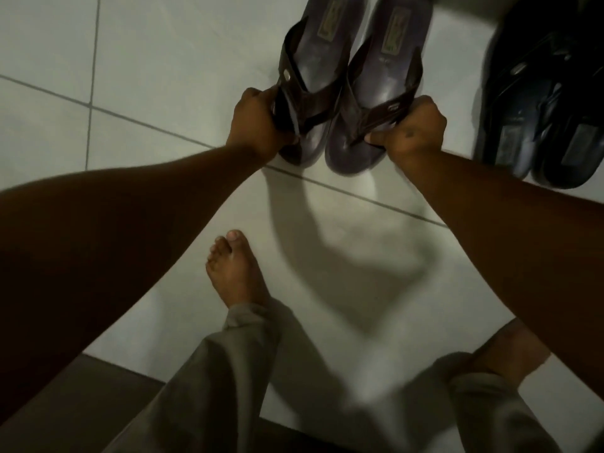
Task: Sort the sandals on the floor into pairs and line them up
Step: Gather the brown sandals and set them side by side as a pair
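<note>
Two dark brown thong sandals lie side by side on the pale tiled floor, toes pointing toward me. My left hand [255, 125] grips the strap of the left brown sandal [313, 70], whose toe end is tilted up a little. My right hand [413, 129] is closed on the strap and toe edge of the right brown sandal [385, 80]. The two sandals touch along their inner sides. At the right edge a pair of black sandals [549, 103] stands together, apart from my right hand.
White floor tiles [157, 60] with dark grout lines spread left and below. My bare left foot [235, 269] stands on the tile under the sandals; my right foot [503, 351] is at the lower right. A darker step or mat [81, 407] borders the bottom left.
</note>
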